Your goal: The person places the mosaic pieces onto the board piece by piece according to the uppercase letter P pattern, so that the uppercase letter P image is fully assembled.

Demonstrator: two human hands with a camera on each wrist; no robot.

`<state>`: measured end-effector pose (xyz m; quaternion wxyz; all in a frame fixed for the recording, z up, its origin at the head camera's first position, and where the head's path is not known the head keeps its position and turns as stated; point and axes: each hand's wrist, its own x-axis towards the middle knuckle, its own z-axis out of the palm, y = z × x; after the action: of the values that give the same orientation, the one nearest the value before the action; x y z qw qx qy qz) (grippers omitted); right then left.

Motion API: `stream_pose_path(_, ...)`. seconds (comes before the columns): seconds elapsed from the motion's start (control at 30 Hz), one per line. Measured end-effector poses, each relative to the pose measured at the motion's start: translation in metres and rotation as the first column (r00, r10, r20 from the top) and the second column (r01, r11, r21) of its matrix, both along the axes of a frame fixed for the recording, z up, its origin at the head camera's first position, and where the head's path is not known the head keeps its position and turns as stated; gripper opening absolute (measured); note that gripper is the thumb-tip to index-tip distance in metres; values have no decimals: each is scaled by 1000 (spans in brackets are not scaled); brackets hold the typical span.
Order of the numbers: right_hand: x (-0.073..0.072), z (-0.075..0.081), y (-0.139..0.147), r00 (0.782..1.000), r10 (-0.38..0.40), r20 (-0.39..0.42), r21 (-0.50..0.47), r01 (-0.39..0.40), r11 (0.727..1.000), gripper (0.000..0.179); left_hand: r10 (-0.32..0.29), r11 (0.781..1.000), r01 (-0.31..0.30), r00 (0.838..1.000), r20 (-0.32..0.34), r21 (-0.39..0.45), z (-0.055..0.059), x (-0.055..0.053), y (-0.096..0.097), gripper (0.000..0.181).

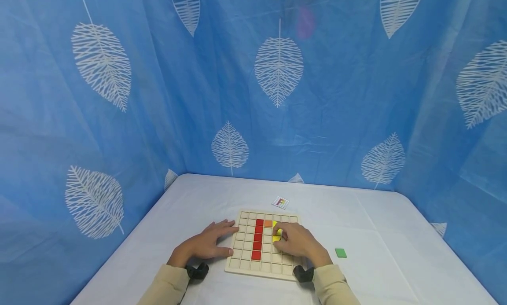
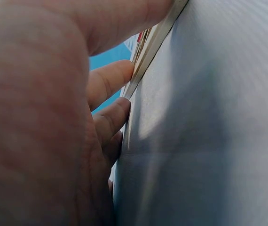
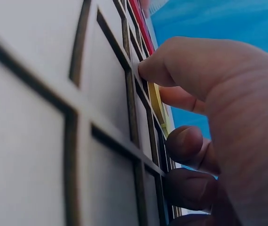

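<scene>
A pale wooden grid board (image 1: 266,256) lies on the table, with a column of several red tiles (image 1: 257,237) set in its cells. To the right of the top red tile sits an orange tile (image 1: 268,223), then yellow tiles run downward. My left hand (image 1: 207,241) is spread at the board's left edge, thumb and fingertips touching the rim. Over the yellow column, my right hand (image 1: 297,240) has thumb and index finger curled about a yellow tile (image 1: 276,239), pinching it at the board's surface. The right fingers partly cover the yellow tiles above.
One green tile (image 1: 340,253) lies on the white tablecloth (image 1: 380,270), right of the board. Behind the board is a small card (image 1: 280,202) printed with a coloured grid pattern. A blue curtain (image 1: 332,120) with white leaf prints encloses the table's back and sides.
</scene>
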<state>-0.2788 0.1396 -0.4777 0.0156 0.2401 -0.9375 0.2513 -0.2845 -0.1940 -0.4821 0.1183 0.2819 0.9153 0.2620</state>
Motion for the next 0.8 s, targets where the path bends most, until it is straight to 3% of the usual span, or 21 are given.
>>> stream_pose_path(0.37,-3,-2,3,999,-25,23,-57,26,998,16,-1,1000,0,1000,-14,-7,3,-2,1,78)
stream_pose_path(0.53,-5,-3,9,996,-39,83,-129,49,990,23,1,1000,-1,1000,-7,-4,3,-1,2,78)
stream_pose_path(0.8,-2,10,27,992,-25,121,-225,52,973,28,-2,1000,2,1000,-5,-5,0,-1,1,78)
